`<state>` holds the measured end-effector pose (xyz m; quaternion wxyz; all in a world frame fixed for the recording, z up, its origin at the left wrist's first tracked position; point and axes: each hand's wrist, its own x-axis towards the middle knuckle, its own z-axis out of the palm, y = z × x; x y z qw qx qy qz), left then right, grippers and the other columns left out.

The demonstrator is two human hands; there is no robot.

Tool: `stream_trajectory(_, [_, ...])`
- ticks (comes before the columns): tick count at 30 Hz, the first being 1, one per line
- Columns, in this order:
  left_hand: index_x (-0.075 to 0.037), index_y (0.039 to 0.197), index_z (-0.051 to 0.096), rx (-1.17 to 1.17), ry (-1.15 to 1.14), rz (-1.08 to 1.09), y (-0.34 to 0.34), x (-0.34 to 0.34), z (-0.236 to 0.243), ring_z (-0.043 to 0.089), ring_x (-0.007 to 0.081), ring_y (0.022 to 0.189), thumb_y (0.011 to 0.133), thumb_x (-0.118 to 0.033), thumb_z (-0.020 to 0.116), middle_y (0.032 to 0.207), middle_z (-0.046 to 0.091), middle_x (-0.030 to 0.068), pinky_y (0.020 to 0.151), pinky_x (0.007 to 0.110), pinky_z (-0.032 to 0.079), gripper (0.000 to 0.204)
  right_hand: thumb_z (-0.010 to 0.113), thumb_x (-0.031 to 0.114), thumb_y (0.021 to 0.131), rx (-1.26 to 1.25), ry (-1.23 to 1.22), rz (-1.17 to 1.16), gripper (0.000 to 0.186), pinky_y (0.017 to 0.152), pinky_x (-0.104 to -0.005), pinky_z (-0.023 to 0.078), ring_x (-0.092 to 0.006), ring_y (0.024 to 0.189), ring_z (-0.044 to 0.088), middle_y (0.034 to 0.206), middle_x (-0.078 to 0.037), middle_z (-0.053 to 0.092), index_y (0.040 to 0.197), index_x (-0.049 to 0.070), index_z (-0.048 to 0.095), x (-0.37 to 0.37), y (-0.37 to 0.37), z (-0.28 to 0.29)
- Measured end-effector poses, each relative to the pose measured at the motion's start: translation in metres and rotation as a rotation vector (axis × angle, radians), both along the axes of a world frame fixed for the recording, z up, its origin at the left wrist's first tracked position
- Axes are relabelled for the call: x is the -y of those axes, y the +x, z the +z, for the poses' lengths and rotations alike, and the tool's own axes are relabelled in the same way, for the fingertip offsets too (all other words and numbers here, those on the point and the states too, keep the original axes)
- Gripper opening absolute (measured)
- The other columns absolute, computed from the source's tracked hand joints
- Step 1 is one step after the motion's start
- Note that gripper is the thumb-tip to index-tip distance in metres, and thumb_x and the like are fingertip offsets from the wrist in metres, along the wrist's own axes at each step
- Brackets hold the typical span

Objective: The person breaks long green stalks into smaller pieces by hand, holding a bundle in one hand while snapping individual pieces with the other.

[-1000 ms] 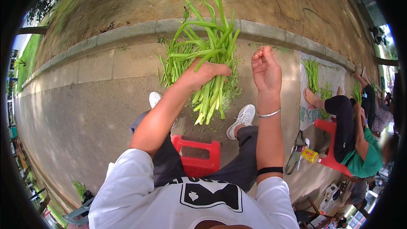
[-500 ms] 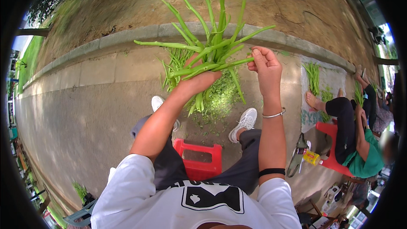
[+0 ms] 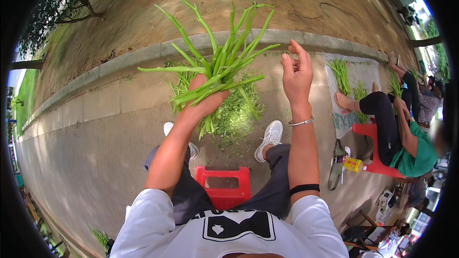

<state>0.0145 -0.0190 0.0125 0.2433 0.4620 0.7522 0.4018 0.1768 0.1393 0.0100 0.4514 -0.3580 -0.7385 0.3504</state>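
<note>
A spread bunch of long green vegetable stems [image 3: 224,67] is gripped around its middle by my left hand [image 3: 209,102]. The stem tips fan out toward the far side, and their lower ends hang below the hand. My right hand [image 3: 297,77] is raised to the right of the bunch, apart from it, with fingers loosely spread and nothing visible in them. Beneath the bunch, small torn green leaves [image 3: 236,114] lie heaped on the pavement. More green stems [image 3: 180,82] lie on the ground behind my left hand, partly hidden by the bunch.
Between my legs stands a red plastic stool [image 3: 223,188]. A concrete curb [image 3: 134,59] borders bare soil beyond. To the right, a person in a green top sits on a red stool [image 3: 375,155] holding stems, beside a sheet [image 3: 342,122] with greens and a yellow-labelled bottle [image 3: 353,165].
My right hand has come off a stem tip and its fingers have opened. The bunch in my left hand has shifted left and slightly lower in view.
</note>
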Motion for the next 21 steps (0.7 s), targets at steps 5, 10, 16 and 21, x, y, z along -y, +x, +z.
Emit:
stream_trajectory(5, [-0.002, 0.095, 0.059, 0.106, 0.057, -0.021, 0.006, 0.001, -0.004, 0.061, 0.0284, 0.073, 0.071, -0.010, 0.060, 0.078, 0.062, 0.0171, 0.063, 0.038, 0.046, 0.026, 0.059, 0.011, 0.085, 0.156, 0.118, 0.056, 0.028, 0.064, -0.0280, 0.048, -0.0192, 0.073, 0.058, 0.101, -0.010, 0.059, 0.113, 0.006, 0.058, -0.004, 0.003, -0.005])
stream_trajectory(10, [-0.003, 0.098, 0.059, 0.135, 0.146, -0.046, 0.000, 0.000, -0.008, 0.058, 0.0211, 0.071, 0.071, -0.009, 0.060, 0.076, 0.062, 0.0132, 0.064, 0.035, 0.045, 0.028, 0.060, 0.014, 0.084, 0.265, 0.134, 0.086, 0.016, 0.064, -0.0324, 0.047, -0.0269, 0.073, 0.059, 0.086, -0.012, 0.062, 0.095, 0.004, 0.064, -0.006, 0.007, -0.011])
stream_trajectory(16, [-0.004, 0.095, 0.061, 0.083, 0.064, -0.004, -0.013, 0.003, -0.003, 0.057, 0.0216, 0.069, 0.069, -0.011, 0.061, 0.076, 0.062, 0.0126, 0.062, 0.036, 0.045, 0.027, 0.059, 0.011, 0.086, 0.351, 0.104, 0.197, 0.015, 0.062, -0.0255, 0.047, -0.0147, 0.068, 0.059, 0.080, -0.009, 0.062, 0.096, 0.001, 0.063, -0.007, 0.013, -0.010])
stream_trajectory(21, [-0.004, 0.093, 0.061, -0.023, 0.043, 0.011, -0.013, 0.002, -0.006, 0.061, 0.0325, 0.074, 0.070, -0.014, 0.062, 0.079, 0.063, 0.0179, 0.063, 0.040, 0.046, 0.025, 0.056, 0.014, 0.089, 0.119, -0.103, 0.129, 0.016, 0.061, -0.0253, 0.048, -0.0129, 0.066, 0.059, 0.077, -0.007, 0.064, 0.095, 0.001, 0.063, -0.003, 0.006, -0.010])
